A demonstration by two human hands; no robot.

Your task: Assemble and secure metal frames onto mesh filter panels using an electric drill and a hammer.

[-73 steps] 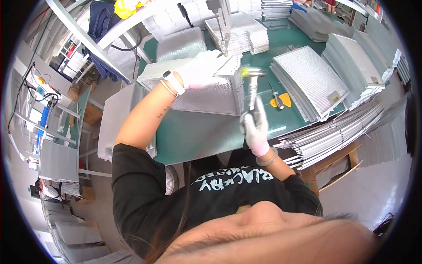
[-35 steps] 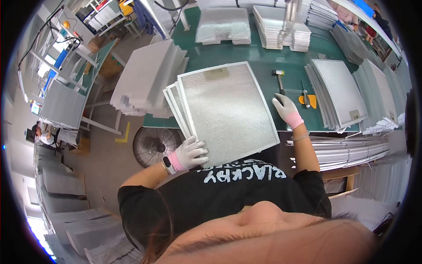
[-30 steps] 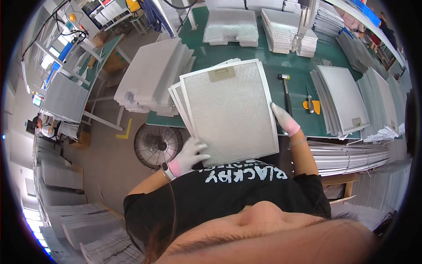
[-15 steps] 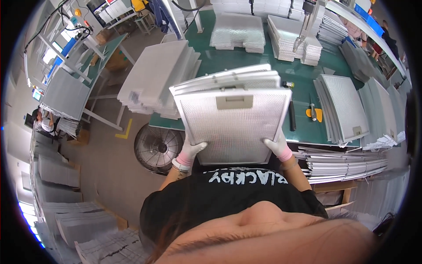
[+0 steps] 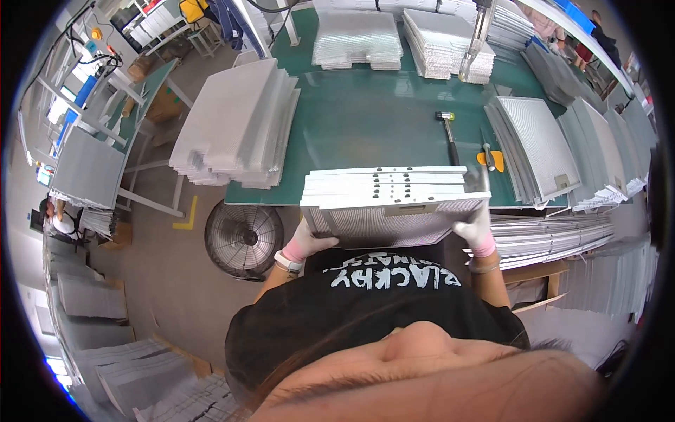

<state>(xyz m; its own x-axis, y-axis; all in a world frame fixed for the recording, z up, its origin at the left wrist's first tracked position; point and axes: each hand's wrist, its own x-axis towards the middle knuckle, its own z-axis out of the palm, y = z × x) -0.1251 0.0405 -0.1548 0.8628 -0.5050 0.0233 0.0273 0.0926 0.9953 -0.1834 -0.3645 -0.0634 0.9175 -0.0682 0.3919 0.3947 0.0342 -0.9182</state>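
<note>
Between my two gloved hands stands a small stack of framed metal mesh filter panels [image 5: 387,224], upright at the near edge of the green table. The panels' top edges sit nearly level, showing rows of small dark holes. My left hand [image 5: 311,241] grips the left side low down, thumb on the near face. At the right side my right hand [image 5: 476,231] clasps the stack the same way. Fingers behind the panels are hidden. Beyond the stack lie a mallet [image 5: 450,137] with a black handle and a screwdriver-like tool [image 5: 486,151] by a yellow-orange piece [image 5: 498,162].
Mesh sheets [image 5: 228,116] are piled on the left of the green table [image 5: 351,133]. More framed panels [image 5: 538,144] lean at the right, above a shelf of stacked frames [image 5: 548,239]. A round floor fan [image 5: 244,238] stands at lower left. Further piles [image 5: 357,39] fill the back.
The held panels have come down and tipped so their top edges face me. Their fanned-out edges are now lined up. My right hand has shifted slightly right.
</note>
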